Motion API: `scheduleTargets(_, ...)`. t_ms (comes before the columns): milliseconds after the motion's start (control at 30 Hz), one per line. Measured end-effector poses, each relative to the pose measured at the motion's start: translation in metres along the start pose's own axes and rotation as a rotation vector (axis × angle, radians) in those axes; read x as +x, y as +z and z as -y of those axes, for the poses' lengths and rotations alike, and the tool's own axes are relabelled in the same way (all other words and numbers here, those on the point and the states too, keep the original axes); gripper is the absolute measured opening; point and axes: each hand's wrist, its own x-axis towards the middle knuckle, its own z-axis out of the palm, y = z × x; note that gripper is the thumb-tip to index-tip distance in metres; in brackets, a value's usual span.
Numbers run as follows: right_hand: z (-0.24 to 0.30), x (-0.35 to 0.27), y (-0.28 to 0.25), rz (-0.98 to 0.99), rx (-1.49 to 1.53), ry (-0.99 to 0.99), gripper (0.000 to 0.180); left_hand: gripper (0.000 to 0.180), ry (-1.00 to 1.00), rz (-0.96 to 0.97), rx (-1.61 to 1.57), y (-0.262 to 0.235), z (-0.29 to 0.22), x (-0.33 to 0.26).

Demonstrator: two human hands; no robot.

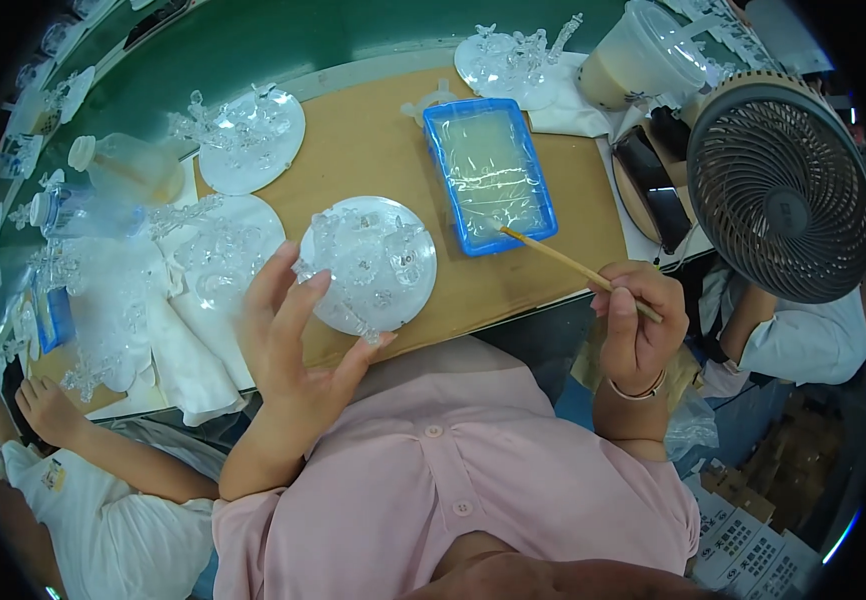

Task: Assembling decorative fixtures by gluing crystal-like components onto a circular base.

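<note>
My right hand [638,325] pinches a thin wooden-handled brush [578,268]. The brush tip rests at the near end of a blue-rimmed tray [550,215], whose pale, shiny surface looks wet or film-covered. My left hand [298,345] is beside the near left edge of a round white plate [418,290], fingers and thumb spread apart. Clear plastic pieces [405,258] lie on that plate. One slim clear piece reaches the plate's near edge, close to my left thumb; whether the thumb touches it is hard to tell.
More white plates [288,130] with clear pieces stand left and at the back. At left are plastic bottles [138,170] and a white cloth [193,360]. A lidded tub [638,60], dark glasses [650,185] and a fan [783,190] stand right. Other people sit both sides.
</note>
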Motion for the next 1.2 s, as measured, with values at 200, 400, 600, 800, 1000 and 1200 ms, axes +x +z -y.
scheduleTargets(200, 0.009, -0.006, -0.005, -0.086, 0.047, 0.031, 0.01, 0.081, -0.059, 0.058, -0.008, 0.0, -0.001, -0.003)
scheduleTargets(400, 0.017, -0.015, 0.001, -0.157, 0.189, -0.008, 0.009, 0.084, -0.034, 0.089, -0.009, 0.003, 0.007, -0.007)
scheduleTargets(600, 0.016, -0.021, 0.03, 0.075, 0.159, -0.133, 0.006, 0.084, 0.007, 0.013, 0.036, 0.009, 0.001, -0.009)
scheduleTargets(800, 0.013, -0.015, 0.046, 0.145, 0.146, -0.197, 0.01, 0.08, 0.012, 0.144, 0.033, -0.014, 0.011, 0.007)
scheduleTargets(1000, 0.012, -0.017, 0.044, 0.126, 0.094, -0.156, 0.008, 0.048, -0.067, 0.224, 0.064, -0.023, 0.012, 0.015)
scheduleTargets(1200, 0.013, -0.021, 0.047, 0.103, 0.079, -0.134, 0.005, 0.04, -0.01, 0.134, 0.148, -0.024, 0.019, 0.018)
